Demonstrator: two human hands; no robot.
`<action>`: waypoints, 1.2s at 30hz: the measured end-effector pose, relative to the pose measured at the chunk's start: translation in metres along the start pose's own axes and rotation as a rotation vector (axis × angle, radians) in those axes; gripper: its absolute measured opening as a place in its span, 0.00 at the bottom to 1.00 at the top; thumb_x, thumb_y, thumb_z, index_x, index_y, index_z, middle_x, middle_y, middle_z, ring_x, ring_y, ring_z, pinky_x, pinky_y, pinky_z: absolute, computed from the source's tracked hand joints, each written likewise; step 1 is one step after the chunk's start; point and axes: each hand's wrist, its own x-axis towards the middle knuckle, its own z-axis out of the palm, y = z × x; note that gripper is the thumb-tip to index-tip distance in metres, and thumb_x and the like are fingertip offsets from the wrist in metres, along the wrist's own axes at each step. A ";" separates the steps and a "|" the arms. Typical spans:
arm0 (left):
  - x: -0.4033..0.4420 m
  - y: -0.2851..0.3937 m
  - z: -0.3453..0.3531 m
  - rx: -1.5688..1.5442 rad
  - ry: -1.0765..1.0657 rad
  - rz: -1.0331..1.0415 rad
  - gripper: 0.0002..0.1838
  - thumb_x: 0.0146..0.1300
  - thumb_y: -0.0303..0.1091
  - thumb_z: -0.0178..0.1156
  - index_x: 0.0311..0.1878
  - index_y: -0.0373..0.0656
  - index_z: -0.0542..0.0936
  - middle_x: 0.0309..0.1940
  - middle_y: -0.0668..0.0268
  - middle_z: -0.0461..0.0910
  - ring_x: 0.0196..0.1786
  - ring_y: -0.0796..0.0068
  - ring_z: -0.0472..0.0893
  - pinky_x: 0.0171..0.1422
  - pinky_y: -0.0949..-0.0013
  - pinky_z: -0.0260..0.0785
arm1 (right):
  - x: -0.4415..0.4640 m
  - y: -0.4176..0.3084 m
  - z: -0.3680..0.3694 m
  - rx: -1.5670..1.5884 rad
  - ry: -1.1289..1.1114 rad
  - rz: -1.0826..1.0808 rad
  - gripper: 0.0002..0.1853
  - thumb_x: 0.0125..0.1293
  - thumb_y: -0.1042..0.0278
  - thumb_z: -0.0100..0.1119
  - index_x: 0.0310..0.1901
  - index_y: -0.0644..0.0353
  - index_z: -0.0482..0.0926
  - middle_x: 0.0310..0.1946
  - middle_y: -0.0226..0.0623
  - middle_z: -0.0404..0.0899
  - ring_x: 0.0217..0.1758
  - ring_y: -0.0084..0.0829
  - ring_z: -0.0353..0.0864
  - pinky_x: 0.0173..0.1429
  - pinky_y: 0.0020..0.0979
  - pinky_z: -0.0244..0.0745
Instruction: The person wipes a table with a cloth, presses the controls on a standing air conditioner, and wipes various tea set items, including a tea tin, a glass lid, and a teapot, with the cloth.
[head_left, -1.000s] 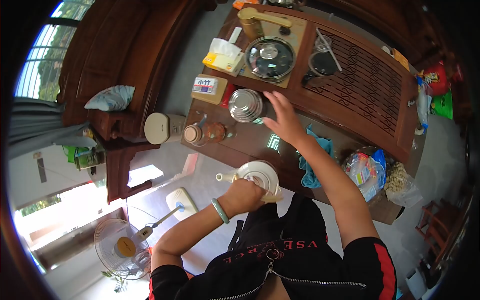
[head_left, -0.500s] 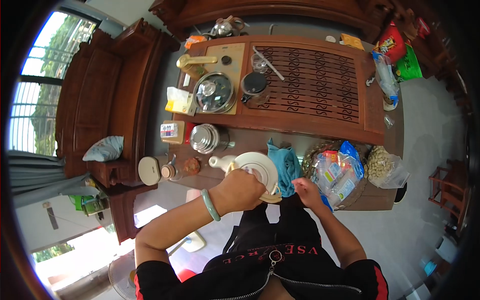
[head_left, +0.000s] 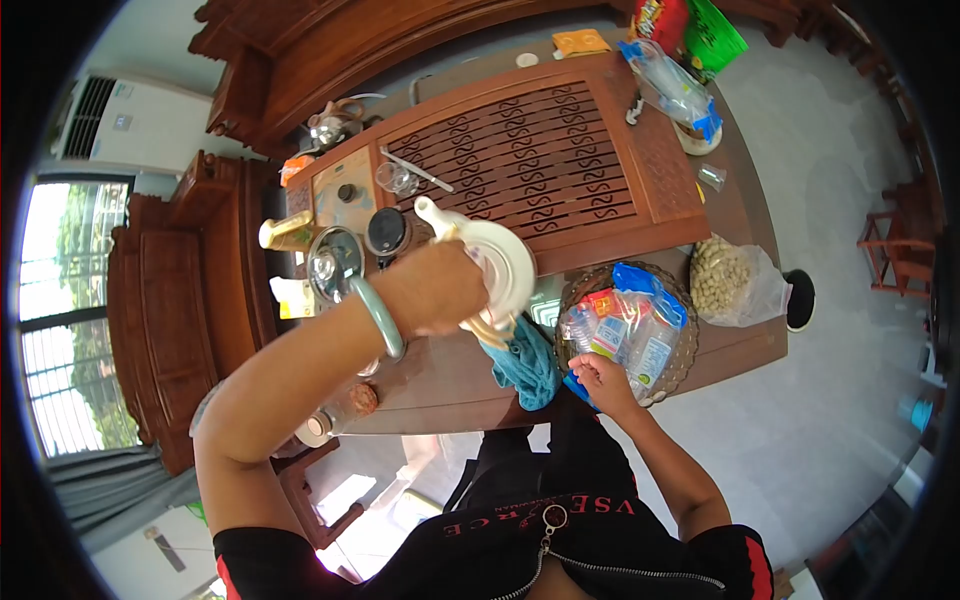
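Observation:
My left hand [head_left: 440, 288], a bangle [head_left: 378, 318] on its wrist, is closed on a white teapot [head_left: 512, 262] and holds it above the table. The teapot's spout points toward the slatted tea tray [head_left: 600, 195]; part of the pot is hidden behind my hand. Just below it lies a crumpled teal cloth [head_left: 530, 372]. My right hand [head_left: 605, 385] holds nothing, its fingers loosely bent and apart. It hovers at the near edge of a round patterned tray [head_left: 688, 345] with plastic packages [head_left: 640, 330] in it.
A glass pot with a black lid [head_left: 387, 232] and a lidded steel pot [head_left: 335, 265] stand left of the teapot. Small glass cups [head_left: 397, 178] sit on the tea tray. To the right is a bag of nuts [head_left: 722, 280]. A jar [head_left: 318, 428] stands near the left table edge.
My left hand has raised the teapot and carried it forward, toward the tea tray. The cloth is shifted and less covered. My right hand stays near the round tray. The view has turned.

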 end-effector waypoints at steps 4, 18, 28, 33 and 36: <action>0.017 -0.047 0.002 0.111 0.030 0.042 0.08 0.45 0.36 0.62 0.20 0.42 0.84 0.23 0.58 0.82 0.35 0.56 0.82 0.44 0.59 0.76 | -0.011 0.011 -0.003 0.126 0.071 0.038 0.08 0.66 0.77 0.55 0.45 0.64 0.81 0.26 0.34 0.77 0.29 0.22 0.77 0.38 0.26 0.73; 0.035 -0.115 0.002 0.306 0.033 0.070 0.06 0.50 0.30 0.59 0.23 0.45 0.85 0.28 0.61 0.82 0.42 0.61 0.82 0.56 0.62 0.74 | -0.007 0.004 -0.037 0.210 0.234 0.157 0.09 0.70 0.76 0.51 0.46 0.64 0.80 0.32 0.34 0.81 0.31 0.21 0.78 0.38 0.24 0.74; 0.028 -0.098 0.028 0.285 0.098 -0.116 0.09 0.57 0.33 0.57 0.27 0.46 0.85 0.34 0.63 0.82 0.52 0.65 0.80 0.74 0.55 0.59 | -0.068 0.053 -0.103 -0.083 0.849 0.086 0.18 0.69 0.73 0.56 0.59 0.60 0.73 0.47 0.36 0.77 0.44 0.23 0.75 0.51 0.25 0.72; 0.013 -0.058 0.020 0.268 0.312 -0.162 0.17 0.65 0.37 0.55 0.57 0.55 0.78 0.66 0.57 0.69 0.72 0.55 0.66 0.77 0.50 0.53 | -0.074 0.083 -0.111 0.487 0.652 0.568 0.37 0.64 0.73 0.60 0.73 0.45 0.56 0.51 0.36 0.77 0.46 0.28 0.78 0.46 0.34 0.78; -0.001 -0.021 0.018 0.092 0.501 -0.178 0.24 0.60 0.33 0.58 0.62 0.59 0.74 0.70 0.57 0.65 0.73 0.55 0.63 0.76 0.46 0.54 | -0.071 0.090 -0.101 0.774 0.476 0.692 0.41 0.62 0.77 0.57 0.75 0.39 0.54 0.50 0.38 0.78 0.39 0.31 0.81 0.38 0.39 0.80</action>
